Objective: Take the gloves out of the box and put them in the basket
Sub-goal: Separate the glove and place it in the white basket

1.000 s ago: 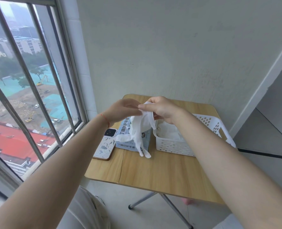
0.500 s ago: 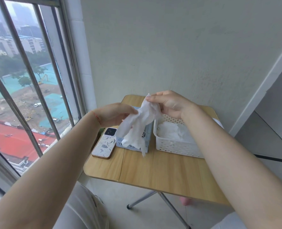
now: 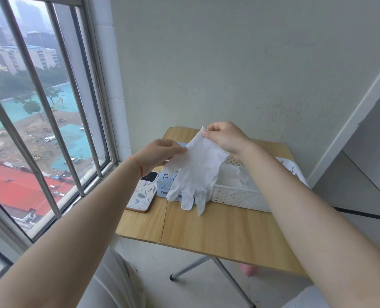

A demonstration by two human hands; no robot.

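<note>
Glove (image 3: 198, 172) cuff pinched between both hands' fingers (image 3: 208, 133).

The setting was a narrow corner of a high-rise flat or dormitory room, domestic rather than commercial. A small folding wooden table (image 3: 206, 236) on metal legs stood against a plain painted wall (image 3: 229, 63), beside a barred window (image 3: 51, 107) that looked far down on a construction site, green-covered ground and red roofs. A phone in a patterned case (image 3: 142, 194) lay on the table near a white perforated plastic basket (image 3: 240, 197). The floor below was pale tile.
</note>
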